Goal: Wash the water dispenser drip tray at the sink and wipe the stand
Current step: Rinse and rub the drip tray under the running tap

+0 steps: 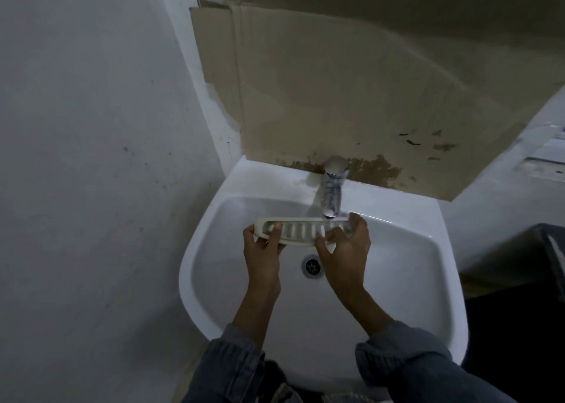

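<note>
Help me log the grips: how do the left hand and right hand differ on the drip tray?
The left hand holds the left end of the drip tray; the right hand holds its right end. The right hand sits beside the faucet spout; the left hand is off to the side. Both grip the tray over the sink basin.
</note>
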